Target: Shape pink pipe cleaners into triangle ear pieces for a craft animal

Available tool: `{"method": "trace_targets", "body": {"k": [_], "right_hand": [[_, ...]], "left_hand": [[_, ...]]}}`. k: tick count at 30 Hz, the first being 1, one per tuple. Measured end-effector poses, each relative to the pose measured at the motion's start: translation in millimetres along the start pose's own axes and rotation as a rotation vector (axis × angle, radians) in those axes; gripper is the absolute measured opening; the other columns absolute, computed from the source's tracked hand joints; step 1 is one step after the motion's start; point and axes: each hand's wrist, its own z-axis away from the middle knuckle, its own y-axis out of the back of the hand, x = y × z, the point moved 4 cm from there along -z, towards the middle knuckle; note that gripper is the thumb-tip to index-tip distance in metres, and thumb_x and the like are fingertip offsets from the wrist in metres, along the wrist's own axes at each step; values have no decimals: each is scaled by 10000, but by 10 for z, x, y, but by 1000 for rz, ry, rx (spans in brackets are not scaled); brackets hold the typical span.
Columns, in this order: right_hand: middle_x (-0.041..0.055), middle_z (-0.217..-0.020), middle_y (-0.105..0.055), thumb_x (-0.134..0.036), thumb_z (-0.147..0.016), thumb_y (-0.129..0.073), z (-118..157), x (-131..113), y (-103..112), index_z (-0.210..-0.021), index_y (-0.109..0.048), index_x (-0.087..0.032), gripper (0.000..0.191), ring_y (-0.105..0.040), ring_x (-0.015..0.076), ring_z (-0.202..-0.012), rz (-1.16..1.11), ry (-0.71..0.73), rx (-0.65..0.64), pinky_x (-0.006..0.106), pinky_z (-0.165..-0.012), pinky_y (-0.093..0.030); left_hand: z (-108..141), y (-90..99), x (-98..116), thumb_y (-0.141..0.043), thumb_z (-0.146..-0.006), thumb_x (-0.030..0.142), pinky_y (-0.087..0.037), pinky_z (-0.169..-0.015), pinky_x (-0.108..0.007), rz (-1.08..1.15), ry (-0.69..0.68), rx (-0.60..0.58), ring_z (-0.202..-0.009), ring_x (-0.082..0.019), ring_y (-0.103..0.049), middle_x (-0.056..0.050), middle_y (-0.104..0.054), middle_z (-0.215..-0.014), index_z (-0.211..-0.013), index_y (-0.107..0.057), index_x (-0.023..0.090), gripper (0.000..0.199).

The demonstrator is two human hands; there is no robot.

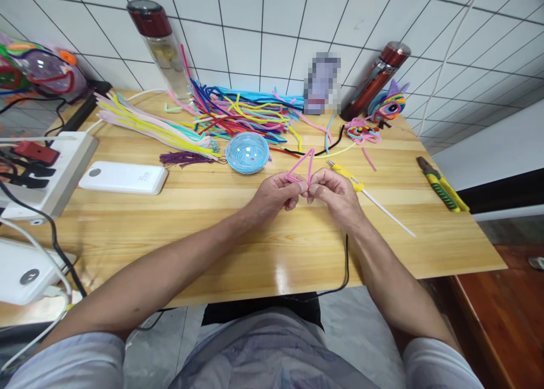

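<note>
A pink pipe cleaner (pixel 310 165), bent into a narrow peak, stands up between my hands over the middle of the wooden table (pixel 204 219). My left hand (pixel 278 193) pinches its folded left part between thumb and fingers. The lower right end is pinched by my right hand (pixel 335 193), whose fingertips meet those of my left. Just beyond my left hand sits a light blue bowl (pixel 247 153). A yellow-handled tool with a white shaft (pixel 346 176) lies beside my right hand, partly behind it.
Colorful pipe cleaners (pixel 242 114) are heaped at the back. A clear bottle (pixel 164 52) and a red-brown flask (pixel 376 80) stand near the tiled wall. Green-yellow pliers (pixel 442 186) lie at the right edge. A white power bank (pixel 123 177) and power strip (pixel 68 168) are at left.
</note>
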Motion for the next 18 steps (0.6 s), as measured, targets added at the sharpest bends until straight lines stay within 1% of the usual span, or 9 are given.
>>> {"method": "trace_targets", "body": {"k": [4,10,13,18], "right_hand": [[1,-701,-731,-357,-771,-809,2,0,8,-747,-684,-234,177,-609,152,-626,13,5,-5,298,-630,-502],[-11,-669,-701,-406,-763,-848,-2,-1,6,-739,-681,-238,238,-618,159,-622,-11,-6,-29,300,-630,-517],[-13,-667,-705,-397,-762,-844,3,-10,3,-728,-681,-233,234,-606,146,-595,-21,-12,-29,290,-615,-505],[-16,-661,-720,-370,-766,-843,11,14,24,-732,-694,-224,211,-586,129,-553,-46,-17,-38,276,-590,-478]], "left_hand": [[12,-11,-2,-882,-746,455,-315,-493,-236,4,7,-19,-502,-68,-459,13,-617,-638,-755,-681,180,341],[31,-36,24,-880,-735,453,-319,-492,-235,14,18,-43,-501,-62,-462,11,-632,-657,-750,-667,180,346],[28,-44,31,-891,-722,458,-317,-486,-232,21,15,-47,-497,-59,-462,21,-622,-648,-738,-663,180,360],[21,-36,24,-895,-714,468,-306,-475,-233,33,13,-44,-490,-56,-470,9,-657,-694,-725,-663,177,372]]}}
